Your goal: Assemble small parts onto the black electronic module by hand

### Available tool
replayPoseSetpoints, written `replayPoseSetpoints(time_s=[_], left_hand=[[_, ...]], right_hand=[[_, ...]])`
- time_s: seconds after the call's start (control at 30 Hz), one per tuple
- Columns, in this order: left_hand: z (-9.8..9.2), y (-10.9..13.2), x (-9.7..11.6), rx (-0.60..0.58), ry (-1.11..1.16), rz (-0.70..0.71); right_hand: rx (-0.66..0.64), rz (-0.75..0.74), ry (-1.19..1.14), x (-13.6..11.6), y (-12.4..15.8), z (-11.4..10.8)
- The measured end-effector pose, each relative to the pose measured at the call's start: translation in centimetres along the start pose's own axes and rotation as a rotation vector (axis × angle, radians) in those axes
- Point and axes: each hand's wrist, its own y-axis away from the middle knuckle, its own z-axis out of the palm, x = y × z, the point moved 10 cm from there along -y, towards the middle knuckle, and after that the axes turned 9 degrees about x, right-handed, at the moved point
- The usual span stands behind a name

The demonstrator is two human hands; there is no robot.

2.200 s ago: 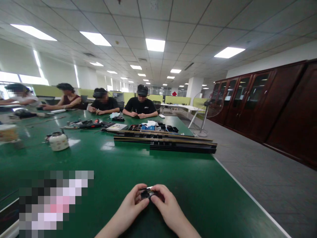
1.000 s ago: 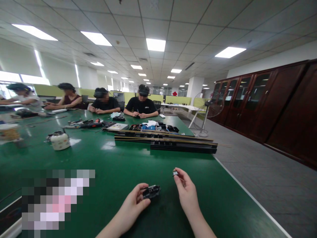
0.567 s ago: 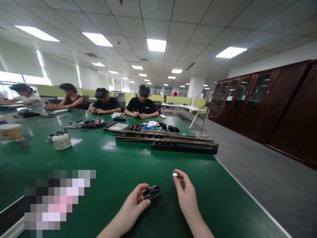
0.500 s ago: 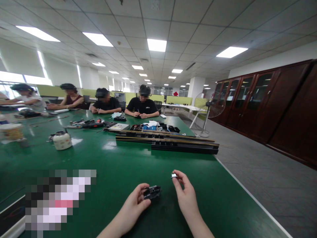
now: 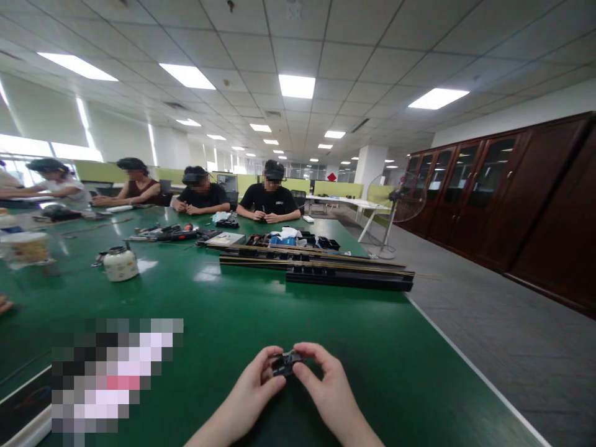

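Observation:
Low over the green table (image 5: 223, 335), my left hand (image 5: 258, 375) is closed around one side of a small black plastic housing (image 5: 282, 365) with open recesses. My right hand (image 5: 321, 372) has come up against the housing's right end, thumb and forefinger pinched there. The small silver piece that the right fingers carried is mostly hidden between them and the housing, so I cannot tell whether it sits inside. Both hands are close together, with only the housing between them.
Long black rails (image 5: 349, 279) with thin brass-coloured rods lie across the table ahead. Behind them are parts boxes (image 5: 291, 239) and tools (image 5: 162, 234). A white jar (image 5: 120, 264) stands left, near a blurred-out panel (image 5: 112, 379). Several people sit at the far side.
My right hand has moved left and down, bringing the small silver piece to the black housing. My left hand has kept its hold. Another person's fingertips have appeared at the left edge.

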Motion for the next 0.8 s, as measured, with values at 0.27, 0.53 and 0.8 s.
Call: replayPoseSetpoints(time_s=[0.27, 0.53, 0.8], left_hand=[[-0.1, 0.0, 0.2, 0.034, -0.046, -0.008], [-0.3, 0.1, 0.2, 0.052, -0.074, -0.012], [-0.2, 0.1, 0.3, 0.072, -0.029, -0.043]], right_hand=[[-0.117, -0.194, 0.277, -1.5, 0.3, 1.0], [-0.113, -0.177, 0.289, -1.0, 0.5, 0.9], [-0.116, -0.109, 0.231, -0.3, 0.3, 0.7]])
